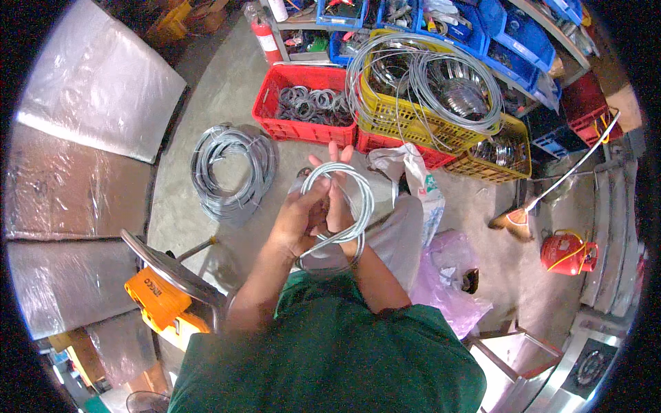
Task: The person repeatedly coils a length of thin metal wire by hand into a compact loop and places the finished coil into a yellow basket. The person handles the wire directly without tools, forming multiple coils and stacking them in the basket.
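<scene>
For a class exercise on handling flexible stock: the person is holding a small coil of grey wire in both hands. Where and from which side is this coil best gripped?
Probably at the near, lower arc of the wire coil, where the turns lie bunched together, coming from the side and closing around the whole bundle. The left hand and right hand already meet there; the far arc is looser.

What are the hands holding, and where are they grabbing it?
A coil of grey wire. The right hand goes through the loop; the left hand grips its left side with the fingers.
</scene>
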`<state>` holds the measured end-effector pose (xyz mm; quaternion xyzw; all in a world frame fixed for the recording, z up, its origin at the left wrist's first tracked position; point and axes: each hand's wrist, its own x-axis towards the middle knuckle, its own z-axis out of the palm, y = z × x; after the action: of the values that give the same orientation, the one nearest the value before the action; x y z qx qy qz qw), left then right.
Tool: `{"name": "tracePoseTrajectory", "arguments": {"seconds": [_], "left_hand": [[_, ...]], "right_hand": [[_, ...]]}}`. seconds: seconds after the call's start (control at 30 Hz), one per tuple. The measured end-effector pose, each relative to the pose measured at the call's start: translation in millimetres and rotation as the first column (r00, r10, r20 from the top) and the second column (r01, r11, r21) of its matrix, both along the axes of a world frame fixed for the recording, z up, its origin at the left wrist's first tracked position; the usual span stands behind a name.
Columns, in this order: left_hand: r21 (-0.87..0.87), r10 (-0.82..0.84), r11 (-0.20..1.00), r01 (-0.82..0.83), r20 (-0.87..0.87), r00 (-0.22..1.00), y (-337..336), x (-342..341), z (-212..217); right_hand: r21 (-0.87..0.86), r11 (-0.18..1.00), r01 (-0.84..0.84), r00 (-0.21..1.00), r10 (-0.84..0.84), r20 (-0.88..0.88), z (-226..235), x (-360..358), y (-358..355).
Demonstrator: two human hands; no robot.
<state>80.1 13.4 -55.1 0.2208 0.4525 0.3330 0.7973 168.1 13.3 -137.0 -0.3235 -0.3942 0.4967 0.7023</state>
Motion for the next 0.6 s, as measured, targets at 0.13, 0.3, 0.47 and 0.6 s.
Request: {"name": "tracePoseTrajectory", "arguments": {"seconds": [0.13, 0.3, 0.47, 0.6], "left_hand": [[-0.021, 0.021, 1.0, -0.022, -0.022, 1.0, -1, -10, -23], [-0.055, 0.217, 0.976, -0.212, 0.103, 0.971, -5, -2, -44], [-0.045, 0.29, 0.955, -0.294, -0.077, 0.954, -6, -6, -52], [0.011, 0.287, 0.956, -0.292, -0.214, 0.934, -11, -1, -60]], "right_hand": [[0.259, 0.957, 0.131, 0.853, -0.243, 0.463, -27, 11, 4], [0.371, 0.926, 0.075, 0.537, -0.351, 0.767, -55, 30, -1], [-0.362, 0.926, -0.106, 0.992, 0.125, 0.03, -36, 70, -13], [-0.364, 0.912, -0.188, 0.969, 0.234, 0.084, -21, 86, -42]]}}
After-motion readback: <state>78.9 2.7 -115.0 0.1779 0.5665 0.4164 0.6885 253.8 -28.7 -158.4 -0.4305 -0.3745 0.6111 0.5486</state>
